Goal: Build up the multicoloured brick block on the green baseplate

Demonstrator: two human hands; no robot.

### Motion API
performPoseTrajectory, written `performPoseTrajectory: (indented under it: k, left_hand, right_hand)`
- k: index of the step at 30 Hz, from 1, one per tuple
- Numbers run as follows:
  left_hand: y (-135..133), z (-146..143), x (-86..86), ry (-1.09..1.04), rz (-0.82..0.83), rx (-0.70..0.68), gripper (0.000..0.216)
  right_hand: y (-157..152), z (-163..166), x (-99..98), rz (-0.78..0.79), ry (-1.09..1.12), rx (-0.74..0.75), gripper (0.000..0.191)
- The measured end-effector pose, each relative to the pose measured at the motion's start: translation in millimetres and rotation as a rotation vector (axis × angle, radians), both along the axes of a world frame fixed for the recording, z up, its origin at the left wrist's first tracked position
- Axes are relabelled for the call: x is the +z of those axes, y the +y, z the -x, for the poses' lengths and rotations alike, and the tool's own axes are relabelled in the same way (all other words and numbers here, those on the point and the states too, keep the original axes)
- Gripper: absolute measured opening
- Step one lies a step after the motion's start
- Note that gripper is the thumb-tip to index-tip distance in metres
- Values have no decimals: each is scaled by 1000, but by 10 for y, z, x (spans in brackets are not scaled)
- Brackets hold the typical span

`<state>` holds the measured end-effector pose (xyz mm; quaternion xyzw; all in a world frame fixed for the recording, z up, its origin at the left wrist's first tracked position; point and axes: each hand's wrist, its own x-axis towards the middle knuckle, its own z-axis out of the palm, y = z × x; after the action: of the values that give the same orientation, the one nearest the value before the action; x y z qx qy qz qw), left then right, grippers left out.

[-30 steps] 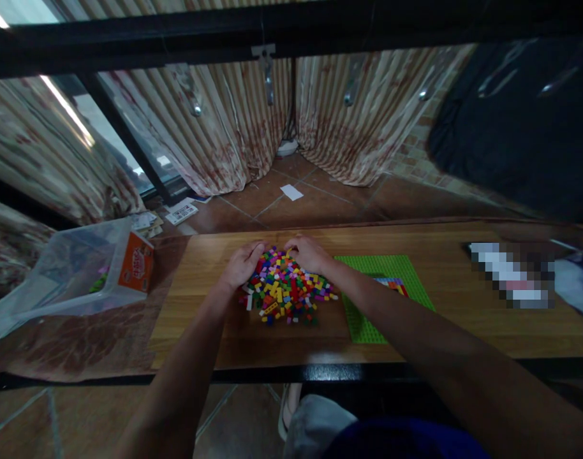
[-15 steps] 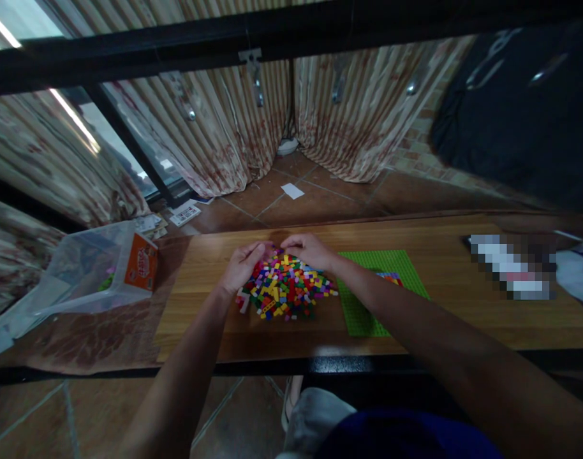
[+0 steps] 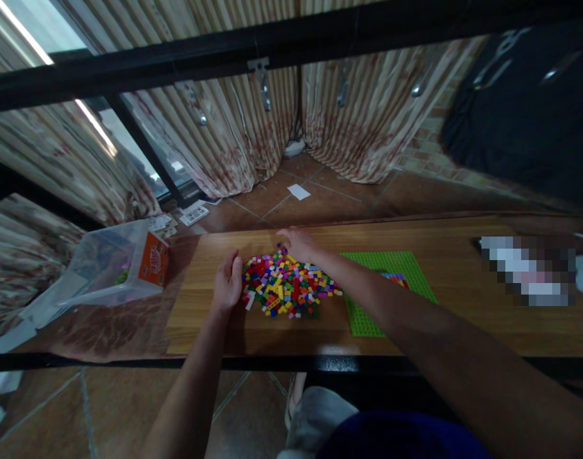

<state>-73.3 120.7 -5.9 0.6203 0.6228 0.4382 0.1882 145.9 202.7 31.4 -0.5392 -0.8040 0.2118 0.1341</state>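
Observation:
A heap of small coloured bricks [image 3: 286, 288] lies on the wooden table [image 3: 444, 319]. My left hand [image 3: 228, 284] rests at the heap's left edge with its fingers straight and together, palm toward the bricks. My right hand [image 3: 297, 242] lies over the heap's far edge, fingers stretched out and touching the bricks. A green baseplate [image 3: 406, 268] sits to the right of the heap, partly under my right forearm, with a few coloured bricks [image 3: 393, 278] fixed on it.
A clear plastic bag [image 3: 100, 261] with an orange box [image 3: 156, 268] lies at the table's left end. A blurred-out object [image 3: 531, 271] sits at the right. Behind the table are a black rail [image 3: 291, 44], curtains and a tiled floor.
My left hand has slid from the heap's far side down to its left edge and straightened its fingers. My right hand stays at the far edge. The view shifted slightly.

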Motion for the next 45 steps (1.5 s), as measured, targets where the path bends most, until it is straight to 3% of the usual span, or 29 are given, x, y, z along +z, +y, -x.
performPoseTrajectory:
  k: [3,10,18,22,25,29,35,38,45]
  left_hand:
    - [-2,-25,-42,79,30,-43,55]
    - [-18,-229,6,-6,69,-137,56]
    - [-76,-379,20,-300,39,-102,53]
    - [-132,-394,35,-395,-10,-46,51]
    - [-270,-357,32,-409,-75,55,50]
    - [-522,-323,-63,-362,-92,166,49]
    - [-632,-472,-146,-197,-66,167,42]
    - [-605,-583,-106,-165,-51,149,42]
    - [-609,-632,-135,-148,-75,123,40]
  right_hand:
    - [1,97,10,26,-114,85,41]
    - [-116,98,27,51,-89,112,39]
    - [-195,-62,-77,201,461,45,41]
    - [-198,-266,-91,184,657,-59,42]
    - [-217,-532,-65,89,575,-151,38]
    - [-341,-833,-18,-3,249,-176,27]
    - [-670,-854,4,31,-22,-138,25]
    - [-791,-763,-4,58,-35,-147,26]
    - [-930,-561,-32,33,192,-157,27]
